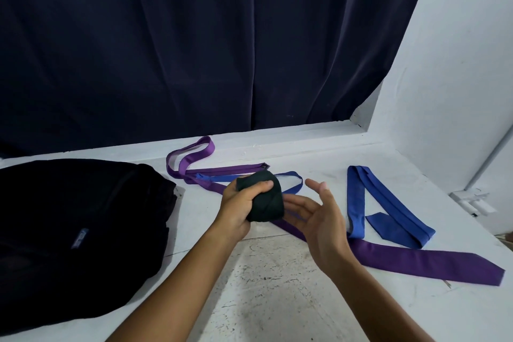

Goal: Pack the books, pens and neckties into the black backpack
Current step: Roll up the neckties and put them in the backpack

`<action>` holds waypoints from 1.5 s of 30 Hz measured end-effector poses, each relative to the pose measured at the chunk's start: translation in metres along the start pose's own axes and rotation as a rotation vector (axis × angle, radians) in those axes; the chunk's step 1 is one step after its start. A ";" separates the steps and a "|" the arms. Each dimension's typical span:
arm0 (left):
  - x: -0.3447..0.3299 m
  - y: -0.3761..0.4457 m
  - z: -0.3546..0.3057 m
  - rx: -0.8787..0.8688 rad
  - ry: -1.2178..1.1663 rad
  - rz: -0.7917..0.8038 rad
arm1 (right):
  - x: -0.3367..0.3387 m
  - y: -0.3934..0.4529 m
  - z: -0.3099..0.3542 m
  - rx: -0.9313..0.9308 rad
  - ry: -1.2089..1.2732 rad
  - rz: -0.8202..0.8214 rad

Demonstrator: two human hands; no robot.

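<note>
At centre, above the white table (277,300), a dark green necktie rolled into a compact bundle (265,198) is gripped by the left hand (238,208), thumb curled over its top. Its overlapping wraps are visible on the side facing the camera; the roll appears tight and holds its form. The right hand (319,216) sits just beside the roll with fingers extended and relaxed, palm turned toward it, holding nothing.

Behind and to the right, three unrolled ties lie on the table: a long purple satin necktie (416,259) running diagonally from a loop at the back to the near right corner, a narrow blue necktie (291,178) crossing over it, and a wider blue necktie folded into an inverted V (388,205).

At left lies the black fabric backpack (77,236), flat on the table; whether it is open cannot be told. No books or pens are in view. Judged from this layout, packing of the ties is at an early stage: one is rolled and not yet stowed, three remain.
</note>
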State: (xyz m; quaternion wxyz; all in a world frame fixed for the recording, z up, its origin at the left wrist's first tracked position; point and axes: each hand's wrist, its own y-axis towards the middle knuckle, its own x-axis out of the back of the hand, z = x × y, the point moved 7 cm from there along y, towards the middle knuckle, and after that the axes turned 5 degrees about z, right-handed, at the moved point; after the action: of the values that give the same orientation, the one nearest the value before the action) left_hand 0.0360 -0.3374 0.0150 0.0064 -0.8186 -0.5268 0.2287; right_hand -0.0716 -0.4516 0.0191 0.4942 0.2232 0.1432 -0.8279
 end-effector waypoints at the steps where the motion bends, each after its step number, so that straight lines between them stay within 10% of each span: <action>1: 0.001 0.000 0.001 0.007 -0.023 -0.008 | 0.005 0.002 0.001 -0.014 0.000 -0.029; 10: 0.009 -0.015 0.006 -0.030 -0.045 -0.085 | -0.022 0.003 -0.030 -0.244 -0.350 0.275; 29: 0.180 -0.108 -0.099 -0.277 -0.064 -0.272 | -0.197 -0.015 -0.082 -0.425 -0.152 0.579; 38: 0.287 -0.137 -0.153 -0.346 -0.088 -0.240 | -0.319 -0.056 -0.146 -0.267 0.092 0.446; 45: 0.357 -0.167 -0.209 -0.611 0.394 -0.259 | -0.372 -0.079 -0.176 -0.223 0.132 0.370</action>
State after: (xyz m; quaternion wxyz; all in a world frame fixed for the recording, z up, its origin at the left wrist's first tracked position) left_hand 0.0939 0.0944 0.1128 -0.1076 -0.7378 -0.6583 -0.1033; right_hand 0.0518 -0.0529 0.0592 0.6487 0.2435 0.2225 -0.6858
